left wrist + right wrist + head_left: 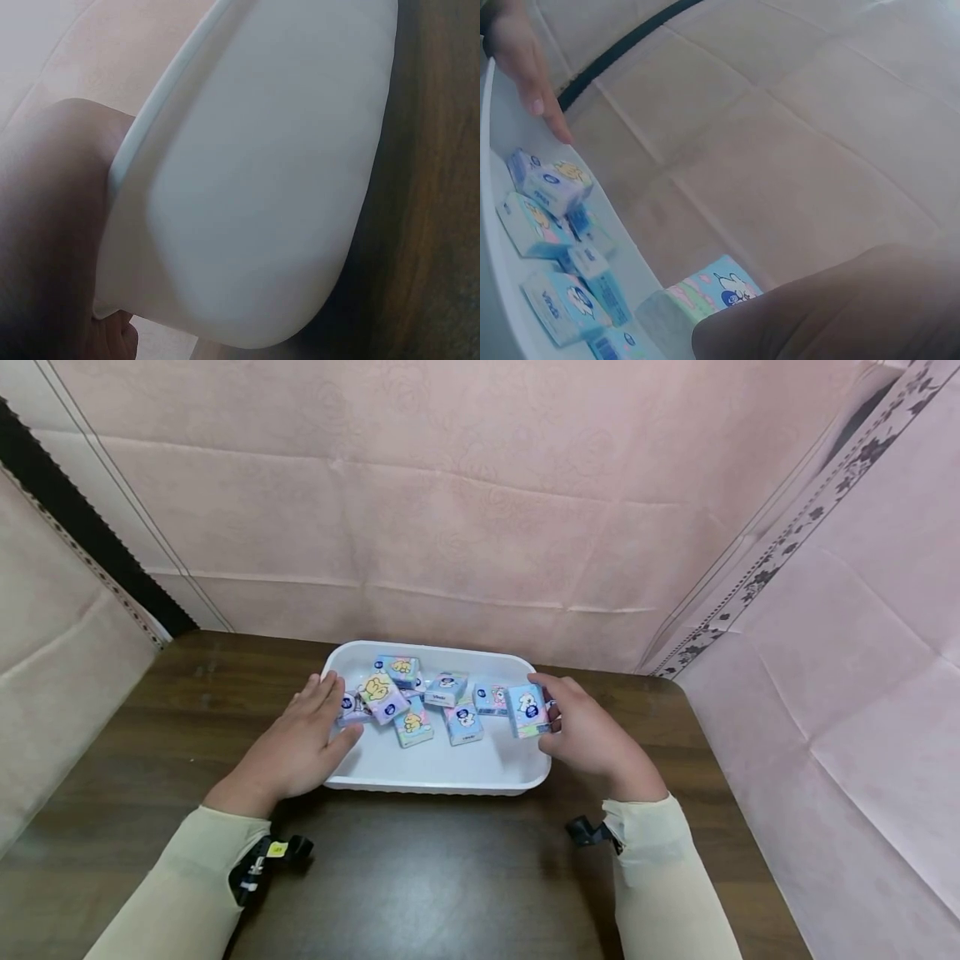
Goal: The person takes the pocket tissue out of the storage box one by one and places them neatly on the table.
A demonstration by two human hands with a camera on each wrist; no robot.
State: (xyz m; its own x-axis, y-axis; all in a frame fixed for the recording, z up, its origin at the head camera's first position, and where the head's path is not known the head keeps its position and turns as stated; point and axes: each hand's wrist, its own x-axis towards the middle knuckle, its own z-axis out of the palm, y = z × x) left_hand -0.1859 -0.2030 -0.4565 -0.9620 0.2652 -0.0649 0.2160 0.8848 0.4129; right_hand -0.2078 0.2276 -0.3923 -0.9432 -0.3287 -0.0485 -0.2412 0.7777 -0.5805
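A white tray [442,774] on the table holds several small tissue packs in blue and purple wrappers with cartoon animals, among them a purple pack [382,697] lying over others at the left. At the tray's right end my right hand [588,731] grips a blue tissue pack [528,711] between thumb and fingers. In the right wrist view that pack [739,283] shows a white cartoon figure, partly covered by the hand. My left hand [303,739] rests on the tray's left rim, fingers extended and thumb over the inside. Seen from the left wrist, the tray's outer wall [262,172] fills the middle.
The tray stands near the back edge of a dark brown wooden table [420,877]. Pale pink patterned cloth [465,527] hangs behind it, with more cloth at both sides. A black wrist strap [251,868] is on the left sleeve.
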